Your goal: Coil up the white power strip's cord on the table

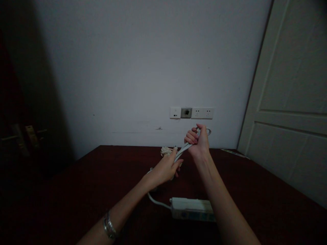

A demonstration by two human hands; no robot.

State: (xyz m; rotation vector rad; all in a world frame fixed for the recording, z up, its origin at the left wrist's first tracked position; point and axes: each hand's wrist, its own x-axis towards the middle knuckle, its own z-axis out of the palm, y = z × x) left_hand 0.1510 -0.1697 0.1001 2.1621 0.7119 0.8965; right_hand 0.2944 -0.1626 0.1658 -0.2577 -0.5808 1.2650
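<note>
A white power cord (182, 150), folded into several strands, stretches between my two hands above the dark red table. My right hand (198, 140) is closed around its upper end, and a small loop sticks out past the fingers. Lower and to the left, my left hand (167, 167) grips the same bundle, fingers wrapped round it. One strand runs down from behind my left wrist to a white power strip (192, 205), which lies on the table partly behind my right forearm. Just beyond my left hand sits another bunch of pale cable (166, 150).
The dark red table (102, 177) reaches back to a pale wall. Wall sockets (202, 113) and a grey cable outlet (186, 113) are set above its back edge. A thin strip (235, 153) lies at the back right, near a white door (288, 136).
</note>
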